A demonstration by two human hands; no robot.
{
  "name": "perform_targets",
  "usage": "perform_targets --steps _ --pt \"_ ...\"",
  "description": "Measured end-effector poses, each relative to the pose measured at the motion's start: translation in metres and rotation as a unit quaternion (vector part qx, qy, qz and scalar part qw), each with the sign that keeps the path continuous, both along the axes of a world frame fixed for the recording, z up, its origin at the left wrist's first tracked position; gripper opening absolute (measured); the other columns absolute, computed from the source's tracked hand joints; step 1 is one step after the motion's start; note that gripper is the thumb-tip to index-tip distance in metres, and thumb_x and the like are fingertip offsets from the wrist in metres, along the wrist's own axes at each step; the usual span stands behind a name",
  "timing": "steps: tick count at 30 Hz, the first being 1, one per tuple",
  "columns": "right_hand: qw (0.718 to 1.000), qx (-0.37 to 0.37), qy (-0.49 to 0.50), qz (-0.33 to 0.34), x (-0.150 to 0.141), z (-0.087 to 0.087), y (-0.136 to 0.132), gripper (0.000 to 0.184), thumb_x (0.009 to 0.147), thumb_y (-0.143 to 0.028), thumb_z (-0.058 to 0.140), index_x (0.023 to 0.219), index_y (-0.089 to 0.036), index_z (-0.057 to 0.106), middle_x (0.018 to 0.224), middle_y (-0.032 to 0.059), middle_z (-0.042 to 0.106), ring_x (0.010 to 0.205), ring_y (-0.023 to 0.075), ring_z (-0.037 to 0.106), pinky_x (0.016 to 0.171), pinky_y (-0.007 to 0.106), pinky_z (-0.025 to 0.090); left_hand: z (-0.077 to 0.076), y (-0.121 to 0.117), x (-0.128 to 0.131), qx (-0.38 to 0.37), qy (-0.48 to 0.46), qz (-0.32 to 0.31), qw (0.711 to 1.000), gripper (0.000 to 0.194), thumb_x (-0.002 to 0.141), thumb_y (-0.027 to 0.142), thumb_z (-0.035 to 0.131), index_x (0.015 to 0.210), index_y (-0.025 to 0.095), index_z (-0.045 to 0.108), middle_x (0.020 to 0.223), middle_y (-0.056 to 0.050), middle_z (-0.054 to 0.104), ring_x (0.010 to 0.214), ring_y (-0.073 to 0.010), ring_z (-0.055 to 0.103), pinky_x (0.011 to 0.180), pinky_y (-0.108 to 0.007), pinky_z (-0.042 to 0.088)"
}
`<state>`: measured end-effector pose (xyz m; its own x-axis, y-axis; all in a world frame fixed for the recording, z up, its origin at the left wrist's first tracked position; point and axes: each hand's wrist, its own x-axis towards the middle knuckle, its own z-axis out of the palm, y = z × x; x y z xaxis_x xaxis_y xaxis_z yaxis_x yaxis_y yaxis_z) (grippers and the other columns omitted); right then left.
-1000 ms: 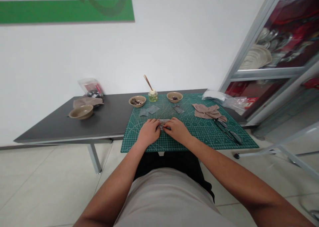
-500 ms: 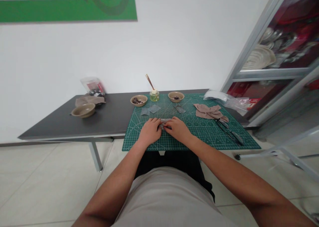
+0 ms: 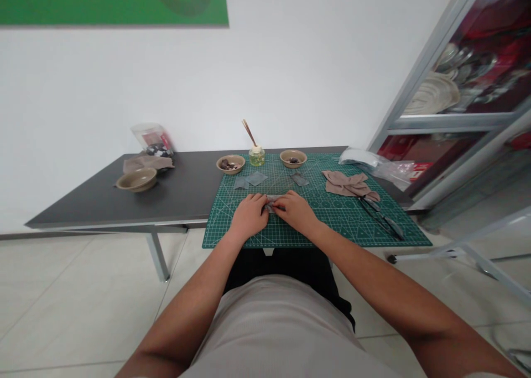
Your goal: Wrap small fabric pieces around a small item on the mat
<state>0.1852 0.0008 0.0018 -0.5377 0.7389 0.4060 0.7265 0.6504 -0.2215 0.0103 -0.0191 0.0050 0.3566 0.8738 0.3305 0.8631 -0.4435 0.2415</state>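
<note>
A small folded strip of grey fabric (image 3: 271, 203) lies on a green cutting mat (image 3: 332, 229), near the mat's front edge and roughly midway across it. It looks thin and a little crumpled, with a dull sheen. Its ends are hidden under the fingers, and the weave and the number of folds are too small to tell. The left hand (image 3: 249, 218) and the right hand (image 3: 295, 211) are close together, pinching the strip from opposite ends, their fingertips almost meeting over it.

Beyond the hands, two flat grey squares (image 3: 249, 179) lie overlapping on the mat, and a smaller grey piece (image 3: 299, 179) sits just to their right. Nearer the right hand, though well apart from it, lie a crumpled beige cloth (image 3: 346, 183) and a long black tool (image 3: 380, 218), its exact kind unclear at this size. Along the mat's far edge stand two tan bowls (image 3: 230, 164) (image 3: 293, 158) holding dark pieces, with a small glass jar (image 3: 256, 156) of yellow-green liquid and wooden sticks between them.

Left of the mat, the dark grey table (image 3: 178, 201) carries a third tan bowl (image 3: 136, 179), a folded beige cloth (image 3: 146, 163) and a clear bag (image 3: 152, 138) of dark pieces. A white plastic bag (image 3: 360, 158) sits past the mat's far right corner.
</note>
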Motion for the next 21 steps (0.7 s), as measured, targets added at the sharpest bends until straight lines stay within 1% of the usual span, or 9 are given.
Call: perform_targets --steps 3,5,9,12,14,16,18,21 --pt "1.0 -0.004 -0.006 -0.022 0.001 0.002 0.011 0.014 0.088 -0.024 0.063 0.086 -0.019 0.075 0.089 0.0049 0.074 0.085 0.0203 0.055 0.083 0.033 0.042 0.0 0.0 0.0 -0.004 0.005 0.004 1.0 0.021 0.086 0.018 0.048 0.101 0.02 0.061 0.104 -0.006 0.063 0.104 -0.0236 0.054 0.093 -0.039 0.045" --pt "0.999 -0.007 -0.006 -0.036 0.007 0.003 0.014 0.014 0.088 -0.025 0.063 0.088 -0.018 0.076 0.089 0.0057 0.074 0.086 0.021 0.056 0.083 0.034 0.042 0.0 0.0 0.0 -0.003 0.005 0.006 1.0 0.021 0.086 0.018 0.048 0.102 0.021 0.061 0.105 -0.006 0.063 0.105 -0.0235 0.054 0.094 -0.039 0.045" --pt "0.999 0.0 0.006 -0.049 0.014 0.001 0.002 0.014 0.088 -0.024 0.063 0.092 -0.018 0.076 0.093 0.0052 0.075 0.087 0.0211 0.057 0.085 0.034 0.043 0.0 -0.001 0.0 0.004 0.005 -0.001 1.0 0.022 0.086 0.017 0.047 0.102 0.02 0.062 0.105 -0.007 0.063 0.105 -0.0237 0.053 0.093 -0.039 0.045" --pt "1.0 0.001 0.005 -0.028 0.007 0.001 -0.01 0.014 0.088 -0.024 0.062 0.087 -0.02 0.076 0.091 0.0042 0.075 0.084 0.0199 0.057 0.084 0.034 0.042 0.0 -0.001 0.0 0.006 0.008 0.001 1.0 0.021 0.086 0.019 0.048 0.103 0.019 0.061 0.105 -0.007 0.063 0.104 -0.0242 0.054 0.092 -0.039 0.045" --pt "1.0 -0.002 -0.002 -0.008 -0.001 0.002 -0.012 0.016 0.089 -0.023 0.061 0.084 -0.021 0.076 0.088 0.0039 0.075 0.082 0.0189 0.058 0.083 0.034 0.042 0.0 -0.001 0.0 0.005 0.007 0.003 1.0 0.021 0.087 0.019 0.047 0.102 0.02 0.061 0.105 -0.007 0.063 0.105 -0.0241 0.054 0.092 -0.039 0.045" --pt "1.0 -0.003 -0.001 0.001 -0.008 0.003 -0.009 0.016 0.09 -0.022 0.061 0.085 -0.021 0.076 0.088 0.004 0.075 0.082 0.0183 0.059 0.083 0.034 0.041 0.0 -0.001 0.0 0.003 0.001 0.004 1.0 0.02 0.087 0.02 0.047 0.102 0.02 0.06 0.104 -0.007 0.063 0.105 -0.0233 0.055 0.092 -0.038 0.045" --pt "1.0 -0.003 0.007 -0.007 -0.01 0.002 -0.002 0.015 0.089 -0.022 0.061 0.088 -0.021 0.076 0.09 0.0044 0.075 0.084 0.0185 0.06 0.084 0.034 0.041 0.0 0.0 0.0 -0.001 -0.006 0.005 1.0 0.019 0.087 0.019 0.047 0.101 0.021 0.06 0.104 -0.006 0.064 0.105 -0.0223 0.056 0.093 -0.037 0.045" --pt "0.999 -0.002 0.016 -0.035 -0.002 0.0 0.003 0.014 0.089 -0.024 0.062 0.09 -0.021 0.076 0.091 0.005 0.075 0.086 0.0197 0.059 0.083 0.034 0.042 0.001 -0.001 0.0 -0.004 -0.01 0.007 1.0 0.019 0.086 0.019 0.048 0.099 0.02 0.06 0.103 -0.006 0.064 0.105 -0.0223 0.056 0.093 -0.037 0.045"
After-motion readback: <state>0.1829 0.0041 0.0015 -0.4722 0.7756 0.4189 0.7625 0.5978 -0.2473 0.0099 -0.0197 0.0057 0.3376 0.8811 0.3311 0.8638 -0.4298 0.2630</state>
